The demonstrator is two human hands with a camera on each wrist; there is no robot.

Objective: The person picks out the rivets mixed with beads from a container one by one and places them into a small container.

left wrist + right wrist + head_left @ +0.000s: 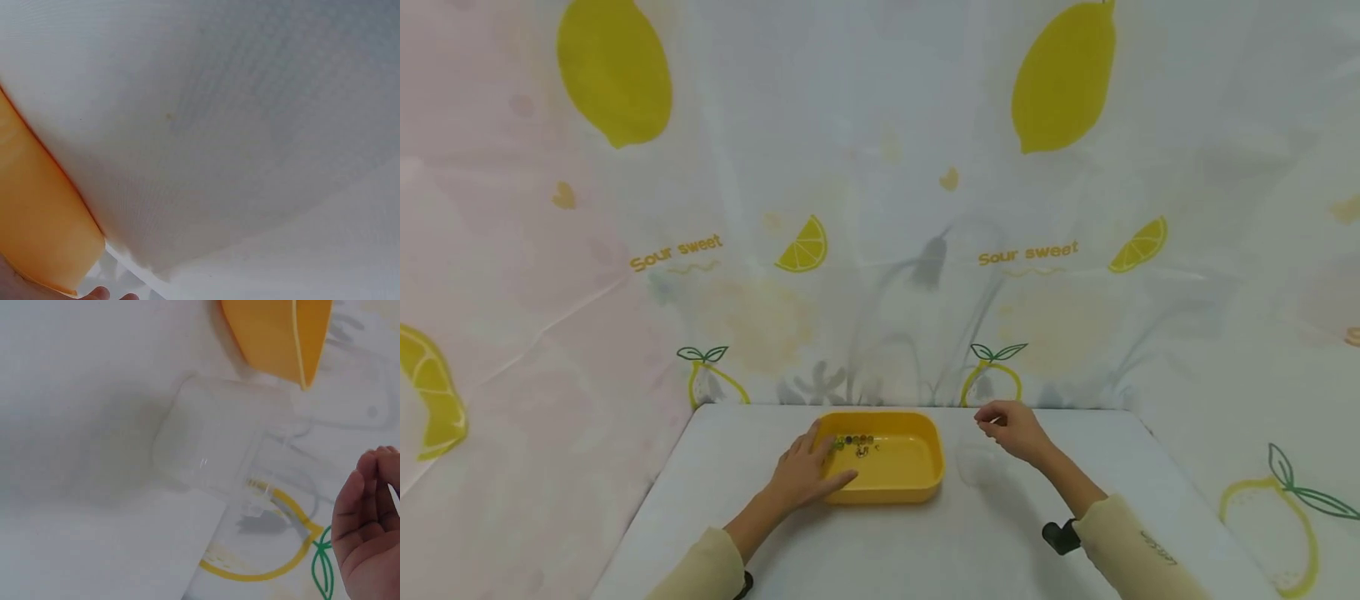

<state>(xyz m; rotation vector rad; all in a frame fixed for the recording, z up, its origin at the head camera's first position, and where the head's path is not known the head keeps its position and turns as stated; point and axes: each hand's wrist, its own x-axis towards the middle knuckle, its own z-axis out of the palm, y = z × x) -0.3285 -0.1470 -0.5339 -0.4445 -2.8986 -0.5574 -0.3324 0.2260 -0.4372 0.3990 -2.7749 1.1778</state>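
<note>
A yellow rectangular tray (pixel 887 475) sits on the white table. Inside it, toward the back left, lie several small round bead-like pieces (pixel 855 440) in green and dark tones, with tiny metallic-looking bits (pixel 862 452) beside them. My left hand (pixel 801 475) rests over the tray's left side, fingers spread and fairly straight. To the right of the tray my right hand (pixel 1011 429) is raised, thumb and fingertips drawn together. No object shows between those fingertips. Near and below it stands a clear plastic container (pixel 212 437), seen best in the right wrist view.
The white tabletop (pixel 880 554) meets a lemon-print backdrop (pixel 880 333) behind the tray. In the left wrist view the tray's outer wall (pixel 44 212) fills the lower left corner. The see-through container is faint in the head view.
</note>
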